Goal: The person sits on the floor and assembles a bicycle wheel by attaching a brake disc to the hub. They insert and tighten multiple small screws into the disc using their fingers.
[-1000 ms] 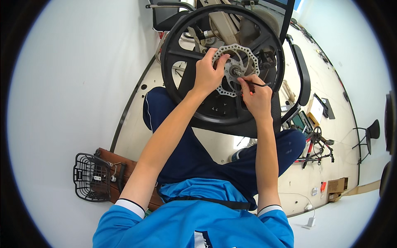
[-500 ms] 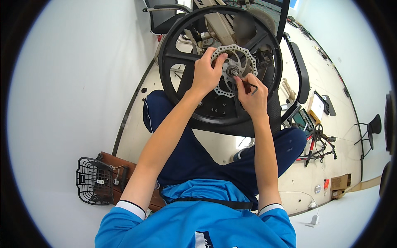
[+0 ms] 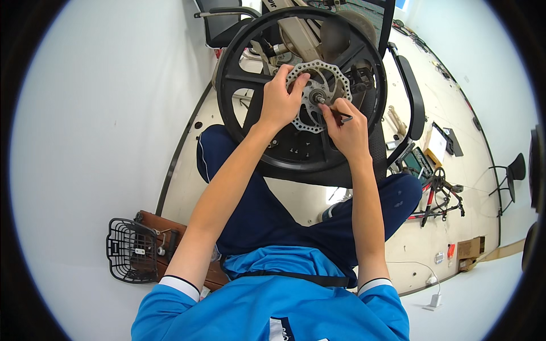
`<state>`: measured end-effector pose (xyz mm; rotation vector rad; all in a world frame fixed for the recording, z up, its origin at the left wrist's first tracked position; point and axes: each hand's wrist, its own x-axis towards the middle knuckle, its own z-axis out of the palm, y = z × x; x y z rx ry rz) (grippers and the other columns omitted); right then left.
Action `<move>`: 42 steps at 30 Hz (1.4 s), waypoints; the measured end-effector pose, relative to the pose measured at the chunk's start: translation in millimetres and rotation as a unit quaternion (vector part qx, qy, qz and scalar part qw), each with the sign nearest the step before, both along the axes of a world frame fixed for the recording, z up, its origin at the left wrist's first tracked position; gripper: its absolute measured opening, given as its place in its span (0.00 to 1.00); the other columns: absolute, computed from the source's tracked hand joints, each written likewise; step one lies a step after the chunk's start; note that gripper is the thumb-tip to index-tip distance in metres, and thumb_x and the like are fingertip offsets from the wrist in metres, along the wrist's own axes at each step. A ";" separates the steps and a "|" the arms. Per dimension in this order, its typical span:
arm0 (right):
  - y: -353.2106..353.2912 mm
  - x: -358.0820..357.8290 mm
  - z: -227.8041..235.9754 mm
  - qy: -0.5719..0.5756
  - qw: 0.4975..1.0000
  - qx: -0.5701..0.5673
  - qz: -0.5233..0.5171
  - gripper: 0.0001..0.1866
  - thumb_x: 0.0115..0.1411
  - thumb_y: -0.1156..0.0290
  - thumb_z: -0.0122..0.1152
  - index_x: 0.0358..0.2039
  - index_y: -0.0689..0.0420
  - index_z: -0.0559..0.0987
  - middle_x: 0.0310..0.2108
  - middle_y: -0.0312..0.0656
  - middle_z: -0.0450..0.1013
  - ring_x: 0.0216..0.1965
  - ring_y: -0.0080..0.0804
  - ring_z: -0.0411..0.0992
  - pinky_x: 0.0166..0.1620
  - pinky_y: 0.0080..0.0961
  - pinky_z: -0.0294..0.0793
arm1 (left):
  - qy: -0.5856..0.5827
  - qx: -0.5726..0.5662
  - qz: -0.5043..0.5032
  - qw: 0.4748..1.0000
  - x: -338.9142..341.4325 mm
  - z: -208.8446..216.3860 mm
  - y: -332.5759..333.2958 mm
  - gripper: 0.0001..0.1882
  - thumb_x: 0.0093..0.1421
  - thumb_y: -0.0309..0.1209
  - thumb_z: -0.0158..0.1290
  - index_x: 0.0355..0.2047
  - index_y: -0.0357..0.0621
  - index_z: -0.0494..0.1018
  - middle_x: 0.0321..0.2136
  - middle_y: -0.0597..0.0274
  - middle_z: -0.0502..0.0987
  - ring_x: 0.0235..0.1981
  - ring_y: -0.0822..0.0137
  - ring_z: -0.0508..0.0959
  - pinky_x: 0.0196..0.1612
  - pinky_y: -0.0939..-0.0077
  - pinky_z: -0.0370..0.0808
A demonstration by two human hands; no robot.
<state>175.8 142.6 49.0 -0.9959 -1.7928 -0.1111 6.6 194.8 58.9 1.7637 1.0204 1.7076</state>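
A silver brake disc [image 3: 310, 128] with a scalloped, drilled rim lies over the hub of a black spoked wheel [image 3: 226, 113]. My left hand [image 3: 281, 102] pinches the disc's left edge between thumb and fingers. Close to the axle [image 3: 320, 99], at the disc's centre, my right hand [image 3: 351, 133] is closed around a black hex key [image 3: 346, 117]. Its bent end juts out beside the index finger; the tip is hidden. Several small screws [image 3: 294, 151] lie on the wheel's lower part.
The wheel rests on a black chair seat with an armrest [image 3: 410, 96] on its right. A black wire basket [image 3: 132, 250] stands at the lower left. Toward the right are a red and black bike frame [image 3: 438, 196], an open green case [image 3: 418, 163] and a cardboard box [image 3: 469, 250].
The hex key has turned in my right hand, its bent end now showing shorter and higher. My left hand stays on the disc.
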 end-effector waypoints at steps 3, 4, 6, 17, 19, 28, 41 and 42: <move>0.3 0.3 -0.4 0.001 1.000 0.001 0.000 0.14 0.59 0.72 0.69 0.26 0.60 0.69 0.22 0.44 0.68 0.21 0.46 0.70 0.25 0.32 0.70 | 0.007 -0.009 0.001 1.000 -0.3 0.7 -0.4 0.17 0.67 0.40 0.58 0.40 0.35 0.73 0.23 0.63 0.78 0.25 0.78 0.71 0.30 0.77 0.70; 0.9 0.8 -1.3 0.001 1.000 0.003 0.000 0.14 0.59 0.72 0.69 0.26 0.60 0.69 0.22 0.44 0.68 0.21 0.45 0.70 0.25 0.32 0.70 | 0.010 -0.014 0.003 1.000 -0.4 1.0 -0.9 0.17 0.67 0.40 0.57 0.40 0.35 0.73 0.23 0.63 0.78 0.25 0.78 0.71 0.31 0.77 0.70; 0.9 1.1 -1.4 0.004 1.000 0.006 0.002 0.15 0.59 0.72 0.69 0.26 0.60 0.69 0.22 0.44 0.68 0.21 0.45 0.69 0.25 0.32 0.69 | 0.013 -0.023 0.002 1.000 -0.4 1.6 -2.8 0.17 0.67 0.40 0.57 0.40 0.35 0.73 0.24 0.63 0.78 0.26 0.77 0.72 0.31 0.77 0.70; -1.6 -0.1 -1.2 0.019 1.000 -0.012 0.001 0.16 0.58 0.72 0.70 0.25 0.61 0.69 0.23 0.44 0.69 0.20 0.42 0.70 0.25 0.30 0.70 | 0.001 -0.012 -0.016 1.000 -2.6 0.1 -4.2 0.18 0.67 0.41 0.57 0.41 0.35 0.73 0.27 0.63 0.79 0.28 0.78 0.72 0.34 0.78 0.71; -0.2 -0.4 -1.6 0.020 1.000 -0.003 0.006 0.16 0.58 0.72 0.70 0.25 0.61 0.69 0.23 0.44 0.69 0.20 0.41 0.71 0.25 0.30 0.70 | -0.008 -0.024 -0.001 1.000 -4.0 3.1 -8.4 0.17 0.66 0.39 0.58 0.41 0.35 0.74 0.29 0.61 0.79 0.30 0.74 0.74 0.35 0.77 0.72; 3.2 4.4 -7.6 0.021 1.000 0.007 0.018 0.10 0.55 0.76 0.68 0.29 0.60 0.72 0.25 0.44 0.70 0.22 0.43 0.73 0.27 0.31 0.72 | 0.137 0.319 0.013 0.938 6.6 19.7 -71.2 0.16 0.50 0.21 0.64 0.40 0.37 0.76 0.37 0.56 0.78 0.39 0.55 0.78 0.43 0.69 0.75; -10.1 3.2 0.2 0.054 0.998 0.014 0.016 0.11 0.48 0.84 0.63 0.34 0.60 0.77 0.30 0.44 0.75 0.28 0.43 0.77 0.31 0.30 0.75 | 0.097 0.297 -0.028 0.949 32.7 0.7 -57.6 0.10 0.50 0.18 0.65 0.34 0.38 0.82 0.31 0.60 0.81 0.32 0.63 0.80 0.35 0.74 0.78; -15.4 0.0 3.5 0.088 0.996 0.012 0.024 0.11 0.49 0.84 0.63 0.35 0.61 0.78 0.31 0.44 0.76 0.28 0.41 0.78 0.31 0.28 0.76 | 0.097 0.298 -0.023 0.949 31.8 1.2 -56.8 0.10 0.50 0.18 0.65 0.35 0.38 0.82 0.31 0.60 0.81 0.32 0.63 0.80 0.35 0.74 0.78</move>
